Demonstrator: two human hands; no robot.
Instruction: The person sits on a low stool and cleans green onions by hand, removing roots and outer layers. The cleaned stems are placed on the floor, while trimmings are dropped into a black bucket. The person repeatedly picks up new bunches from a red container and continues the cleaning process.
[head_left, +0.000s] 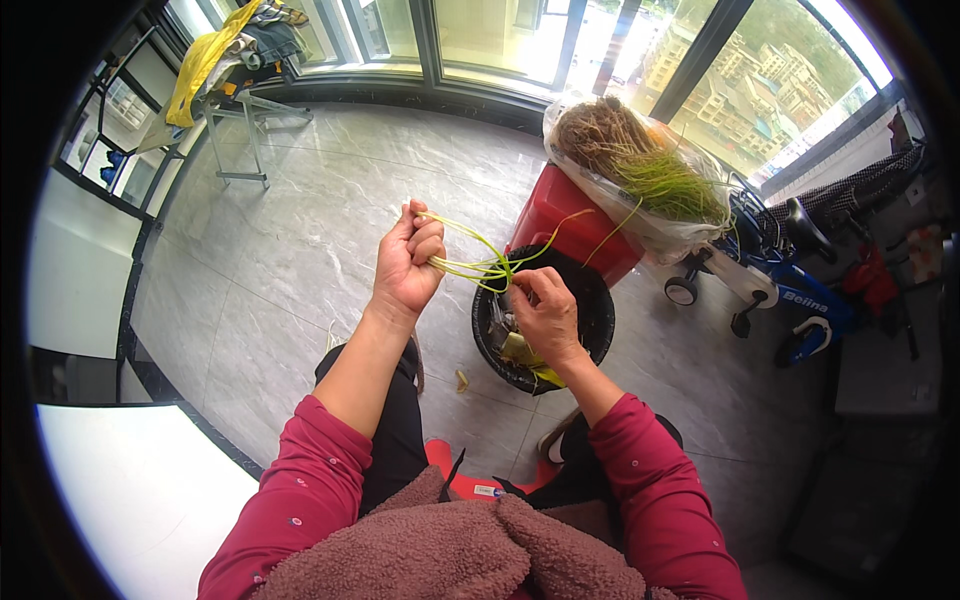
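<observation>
Thin green stalks (474, 264), pale at their lower ends, stretch between my two hands. My left hand (414, 259) is closed in a fist around the pale ends. The thumb and fingers of my right hand (545, 311) pinch the green part, where the stalks bunch together. Below my right hand stands a round black bin (604, 330) with vegetable scraps inside. Beyond it, a white plastic bag (645, 225) holds a large bundle of green stalks (667, 176) with brown roots (604, 135), resting on a red box (551, 206).
A blue child's bicycle (802, 292) stands at the right. A metal folding rack (259, 176) with clothes (262, 45) is at the back left, near the windows. A small scrap (461, 381) lies on the tiled floor left of the bin. Something red (469, 484) shows between my legs.
</observation>
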